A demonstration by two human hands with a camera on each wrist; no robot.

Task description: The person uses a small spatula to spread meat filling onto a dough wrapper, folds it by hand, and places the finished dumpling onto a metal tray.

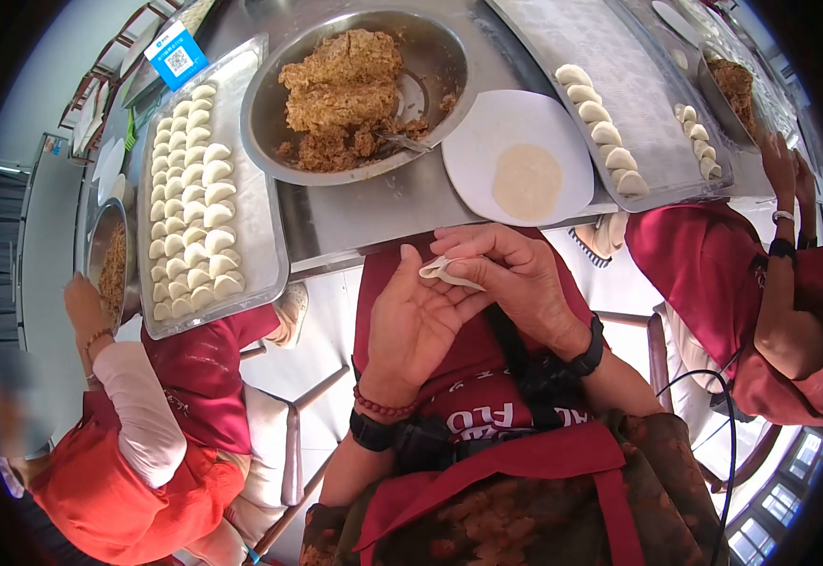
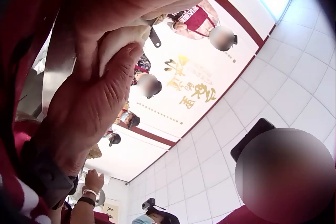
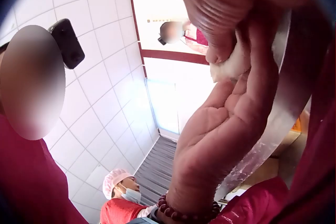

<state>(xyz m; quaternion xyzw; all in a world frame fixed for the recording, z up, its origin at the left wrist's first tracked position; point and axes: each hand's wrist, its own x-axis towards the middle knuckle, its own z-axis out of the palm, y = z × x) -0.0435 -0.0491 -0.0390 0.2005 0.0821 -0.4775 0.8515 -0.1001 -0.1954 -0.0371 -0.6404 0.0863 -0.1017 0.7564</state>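
Between my two hands is a folded dumpling [image 1: 457, 272], its pale dough edge curving outward, held above my lap. My right hand [image 1: 539, 288] pinches its near side, thumb against the dough. Palm up, my left hand [image 1: 421, 325] supports it from the other side with thumb raised and fingers running behind it. Fingers cover much of the dumpling [image 2: 119, 45] in the left wrist view. In the right wrist view its pale end [image 3: 231, 69] shows between both hands. One round wrapper [image 1: 528, 181] lies flat on a white plate [image 1: 473, 141] just beyond my hands.
A steel bowl [image 1: 260, 141] of brown filling [image 1: 345, 90] stands ahead, with a utensil inside. Trays of dumplings flank it, left [image 1: 275, 226] and right [image 1: 657, 123]. People sit close on both sides at the steel table [image 1: 336, 222]. A blue QR-code card [image 1: 176, 55] stands at the left tray.
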